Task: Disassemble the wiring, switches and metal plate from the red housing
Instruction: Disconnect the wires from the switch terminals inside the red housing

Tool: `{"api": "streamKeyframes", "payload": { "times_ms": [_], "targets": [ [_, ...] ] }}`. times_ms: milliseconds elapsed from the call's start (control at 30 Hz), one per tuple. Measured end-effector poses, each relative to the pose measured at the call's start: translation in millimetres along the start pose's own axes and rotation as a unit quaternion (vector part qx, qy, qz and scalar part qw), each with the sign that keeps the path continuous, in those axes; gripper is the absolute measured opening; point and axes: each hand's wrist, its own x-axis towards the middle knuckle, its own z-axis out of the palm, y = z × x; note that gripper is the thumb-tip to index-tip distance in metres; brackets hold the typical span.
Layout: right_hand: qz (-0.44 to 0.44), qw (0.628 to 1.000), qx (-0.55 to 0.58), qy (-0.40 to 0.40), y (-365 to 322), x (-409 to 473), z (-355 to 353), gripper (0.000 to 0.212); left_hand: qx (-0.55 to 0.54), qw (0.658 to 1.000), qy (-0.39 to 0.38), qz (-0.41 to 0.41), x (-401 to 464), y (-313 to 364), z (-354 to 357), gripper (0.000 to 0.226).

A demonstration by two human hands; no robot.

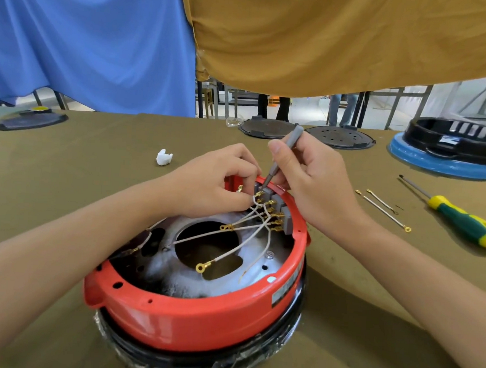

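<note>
Our left hand pinches a white wire at the grey switches; our right hand grips a slim grey screwdriver there. The round, glossy red housing sits near the bench's front edge.

Both forearms bare, entering from lower corners, converging toward upper centre. Left hand palm down, knuckles raised, fingers curled, fingertips pinching white wire. Right hand just beside left, apart from it, back of hand facing camera, wrist bent. Right thumb and fingers wrapped round slim grey tool, held tilted, upper end toward far right, tip pointing down between both hands. Right thumb extended along tool shaft.
</note>
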Motion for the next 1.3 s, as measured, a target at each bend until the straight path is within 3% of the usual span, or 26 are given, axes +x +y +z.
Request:
{"api": "streamKeyframes", "payload": {
  "times_ms": [400,600,867,1300],
  "targets": [
    [0.076,0.996,0.053,-0.018,6,3,4,0.033,-0.006,1.000,-0.011,-0.002,1,2,1,0.015],
    [0.029,0.998,0.029,0.037,0,-1,1,0.034,-0.010,1.000,-0.011,-0.003,1,0,1,0.016],
    [-0.017,1.000,-0.015,0.019,-5,-2,-1,0.034,-0.012,1.000,-0.011,-0.004,0,1,1,0.021],
    [-0.011,1.000,-0.012,0.020,-2,-3,-1,0.032,-0.010,1.000,-0.012,0.000,0,1,1,0.016]
  ]
}}
